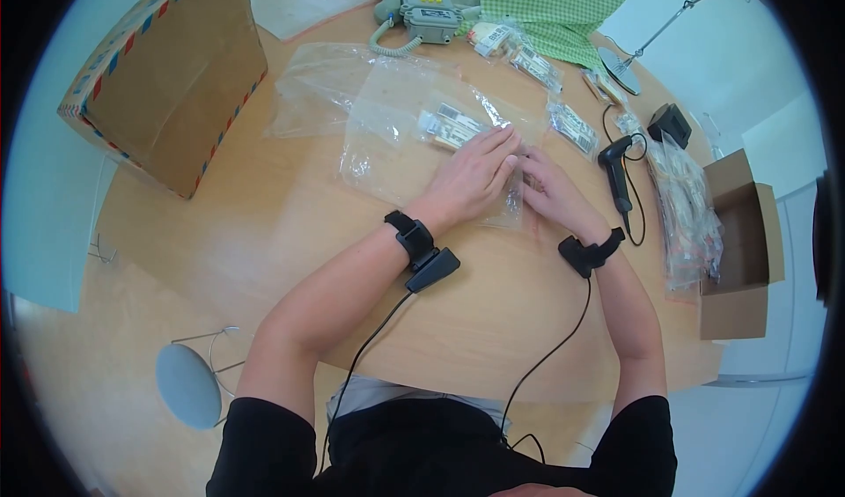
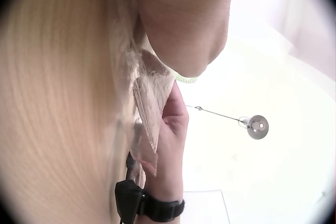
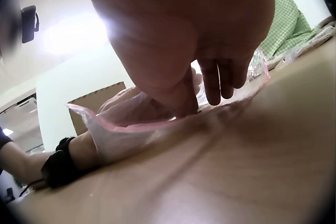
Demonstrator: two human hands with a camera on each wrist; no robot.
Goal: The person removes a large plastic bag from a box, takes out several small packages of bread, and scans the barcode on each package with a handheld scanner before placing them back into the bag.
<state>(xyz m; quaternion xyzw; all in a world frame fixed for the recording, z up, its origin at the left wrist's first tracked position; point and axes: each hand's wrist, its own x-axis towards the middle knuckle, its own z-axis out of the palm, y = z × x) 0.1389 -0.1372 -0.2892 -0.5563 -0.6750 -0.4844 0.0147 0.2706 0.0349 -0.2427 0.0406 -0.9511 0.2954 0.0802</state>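
Note:
A large clear bag point(image 1: 378, 158) lies on the table with a labelled packet point(image 1: 453, 130) at its upper part; whether the packet is inside cannot be told. My left hand point(image 1: 471, 176) rests on the bag beside the packet, fingers straight and together. At the bag's right side my right hand point(image 1: 559, 196) holds its edge, fingertips close to the left ones. The right wrist view shows the bag's pink edge point(image 3: 131, 128) raised under the right hand point(image 3: 184, 35), its fingers pointing down and partly hidden. Film stands up beside the right hand point(image 2: 168, 150) in the left wrist view.
An open airmail-pattern box point(image 1: 176, 83) stands left. A telephone point(image 1: 427, 8), green checked cloth point(image 1: 554, 8) and small packets point(image 1: 572, 127) lie at the back. Rightward are a scanner point(image 1: 616, 176) with its cable, bagged items point(image 1: 687, 206) and an open carton point(image 1: 744, 259).

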